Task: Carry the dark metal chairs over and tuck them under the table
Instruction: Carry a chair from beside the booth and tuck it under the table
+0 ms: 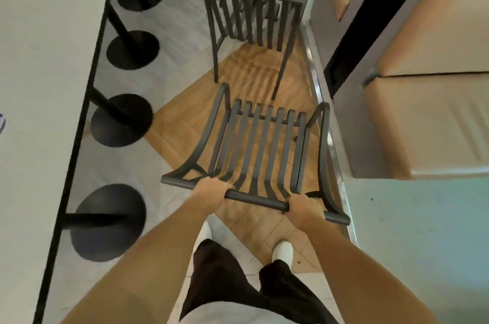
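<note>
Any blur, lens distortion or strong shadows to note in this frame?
Head view: wide-angle bending curves the white table edge and tan benches; the far chair looks smeared, the held chair and both hands, left and right, fairly sharp; slat shadows stripe the wood floor.

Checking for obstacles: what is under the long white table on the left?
Under the white table stand four black round pedestal bases on pale floor. The tabletop covers whatever lies further left beneath it.
</note>
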Demonstrator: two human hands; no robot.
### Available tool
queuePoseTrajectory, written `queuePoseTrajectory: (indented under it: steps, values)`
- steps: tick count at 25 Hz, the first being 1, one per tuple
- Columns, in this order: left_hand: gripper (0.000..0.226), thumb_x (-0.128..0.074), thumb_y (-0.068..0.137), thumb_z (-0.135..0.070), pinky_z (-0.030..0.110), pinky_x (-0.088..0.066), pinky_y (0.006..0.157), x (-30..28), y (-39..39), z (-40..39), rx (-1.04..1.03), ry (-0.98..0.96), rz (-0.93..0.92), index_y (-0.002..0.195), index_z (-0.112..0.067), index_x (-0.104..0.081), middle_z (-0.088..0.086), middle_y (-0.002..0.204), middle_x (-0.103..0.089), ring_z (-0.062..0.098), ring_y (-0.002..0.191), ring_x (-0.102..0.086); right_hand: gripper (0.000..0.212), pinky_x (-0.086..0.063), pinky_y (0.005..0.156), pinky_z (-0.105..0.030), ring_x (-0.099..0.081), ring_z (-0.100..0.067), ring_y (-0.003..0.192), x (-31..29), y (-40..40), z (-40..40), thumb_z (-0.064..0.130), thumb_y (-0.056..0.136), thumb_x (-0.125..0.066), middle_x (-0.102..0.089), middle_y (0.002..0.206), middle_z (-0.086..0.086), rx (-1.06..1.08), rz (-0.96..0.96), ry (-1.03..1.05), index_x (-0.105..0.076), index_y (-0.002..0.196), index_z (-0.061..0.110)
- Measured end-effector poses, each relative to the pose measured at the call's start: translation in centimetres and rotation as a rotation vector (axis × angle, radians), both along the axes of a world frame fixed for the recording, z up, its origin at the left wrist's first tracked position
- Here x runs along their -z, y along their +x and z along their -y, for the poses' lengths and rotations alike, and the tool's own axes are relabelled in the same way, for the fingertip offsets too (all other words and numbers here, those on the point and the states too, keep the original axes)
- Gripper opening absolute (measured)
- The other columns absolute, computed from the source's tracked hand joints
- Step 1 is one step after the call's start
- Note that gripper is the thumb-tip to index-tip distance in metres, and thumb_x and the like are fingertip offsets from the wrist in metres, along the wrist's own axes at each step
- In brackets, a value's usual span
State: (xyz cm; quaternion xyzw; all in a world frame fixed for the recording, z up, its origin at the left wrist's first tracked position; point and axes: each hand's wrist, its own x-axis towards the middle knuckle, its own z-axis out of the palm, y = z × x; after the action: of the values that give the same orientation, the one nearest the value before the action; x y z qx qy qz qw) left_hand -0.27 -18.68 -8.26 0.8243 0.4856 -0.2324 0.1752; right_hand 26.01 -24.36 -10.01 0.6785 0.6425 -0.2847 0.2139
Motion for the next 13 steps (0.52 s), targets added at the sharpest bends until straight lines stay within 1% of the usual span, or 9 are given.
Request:
queuePoseTrajectory:
  steps: [5, 7, 10, 13]
  values:
    - [0.038, -0.044, 0.103, -0.018, 0.04, -0.05, 0.093, 0.4, 3.5, 4.2, -0.174, -0.029, -0.001, 0.136, -0.032, -0.058, 0.003, 0.119, -0.068, 0.026, 0.11, -0.062, 0.013, -0.044, 0.076, -0.032, -0.053, -0.019, 0.082, -0.3, 3.6, -0.2, 0.023, 0.101, -0.052, -0.054, 0.089, 0.005, -0.149, 0.053, -0.001, -0.062, 0.11, 0.022]
    - [0.038, -0.043, 0.103, -0.017, 0.04, -0.05, 0.094, 0.5, 4.2, 5.0, -0.216, -0.044, 0.004, 0.136, -0.032, -0.057, 0.003, 0.12, -0.067, 0.026, 0.111, -0.061, 0.012, -0.047, 0.079, -0.032, -0.055, -0.019, 0.084, -0.3, 4.5, -0.7, 0.021, 0.1, -0.053, -0.056, 0.091, 0.003, -0.173, 0.063, -0.001, -0.061, 0.11, 0.021]
    - [0.04, -0.042, 0.103, -0.014, 0.039, -0.05, 0.092, 0.8, 5.2, 6.2, -0.291, -0.032, -0.001, 0.136, -0.032, -0.056, 0.002, 0.121, -0.066, 0.025, 0.11, -0.061, 0.017, -0.055, 0.086, -0.038, -0.065, -0.022, 0.093, -0.2, 5.3, -1.7, 0.019, 0.099, -0.053, -0.066, 0.099, 0.0, -0.213, 0.067, -0.003, -0.063, 0.111, 0.021]
    - [0.041, -0.041, 0.103, -0.013, 0.038, -0.047, 0.092, 0.3, 6.3, 7.4, -0.368, -0.012, -0.001, 0.138, -0.03, -0.053, 0.003, 0.122, -0.066, 0.026, 0.111, -0.061, 0.019, -0.056, 0.088, -0.039, -0.066, -0.023, 0.095, -0.1, 6.0, -2.8, 0.016, 0.098, -0.053, -0.068, 0.101, 0.0, -0.287, 0.07, -0.014, -0.065, 0.112, 0.023]
